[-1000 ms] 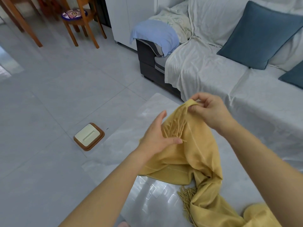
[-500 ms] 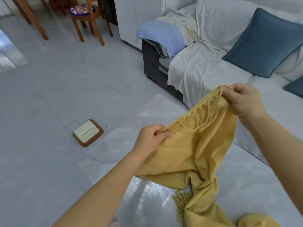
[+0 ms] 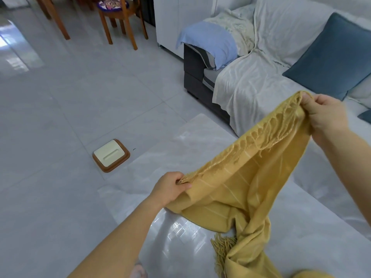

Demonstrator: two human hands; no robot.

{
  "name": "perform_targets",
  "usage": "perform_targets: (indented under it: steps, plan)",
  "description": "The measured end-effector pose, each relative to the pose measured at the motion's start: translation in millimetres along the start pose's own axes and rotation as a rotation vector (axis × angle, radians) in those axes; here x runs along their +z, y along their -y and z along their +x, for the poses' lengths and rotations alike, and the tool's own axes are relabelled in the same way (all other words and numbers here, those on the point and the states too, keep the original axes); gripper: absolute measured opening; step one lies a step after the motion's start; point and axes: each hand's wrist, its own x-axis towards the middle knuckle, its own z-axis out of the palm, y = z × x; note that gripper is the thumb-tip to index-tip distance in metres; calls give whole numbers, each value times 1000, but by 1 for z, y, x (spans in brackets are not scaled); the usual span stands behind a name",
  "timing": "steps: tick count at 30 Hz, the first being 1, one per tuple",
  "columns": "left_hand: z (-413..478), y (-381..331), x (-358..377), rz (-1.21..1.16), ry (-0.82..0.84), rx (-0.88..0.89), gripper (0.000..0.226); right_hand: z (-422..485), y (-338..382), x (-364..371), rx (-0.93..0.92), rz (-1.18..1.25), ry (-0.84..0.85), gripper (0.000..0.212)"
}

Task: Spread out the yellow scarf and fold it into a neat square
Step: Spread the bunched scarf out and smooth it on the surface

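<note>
The yellow scarf (image 3: 247,189) has a fringed end stretched between my two hands above a glossy white table (image 3: 188,137). My left hand (image 3: 170,187) pinches one corner of that fringed edge, low and toward the middle. My right hand (image 3: 323,115) grips the other corner, higher and to the right. The cloth sags between them, and the rest hangs down in a bunched trail onto the table at the lower right, where a second fringe (image 3: 220,249) shows.
A sofa under a white cover (image 3: 251,83) stands just behind the table, with a blue cushion (image 3: 333,57) and a light blue cloth (image 3: 208,43). A cream and brown scale (image 3: 111,155) lies on the grey tiled floor. Wooden chairs (image 3: 118,19) stand far back.
My hands have drawn apart, the right one going up and right, the left one closing on the other corner. The fringed edge has gone from bunched to stretched out.
</note>
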Motion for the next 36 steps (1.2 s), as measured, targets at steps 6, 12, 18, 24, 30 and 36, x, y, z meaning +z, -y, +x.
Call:
perform_targets:
  steps: [6,12,18,24,30,36]
  plan:
    - [-25,12,-39,-64,-374,20,24,15,4,30,-6,-41,21,32]
    - [-33,12,-98,36,-500,29,29,30,16,99,-66,-136,77,33]
    - [-15,52,-131,59,-527,-53,32,53,-22,162,-36,-327,108,36]
    - [35,92,-119,138,-433,-73,31,83,-76,197,15,-496,93,47]
    - [92,133,-98,175,-333,-87,34,108,-137,209,42,-735,118,49]
    - [125,168,-79,235,-449,-46,63,109,-180,236,150,-700,55,65]
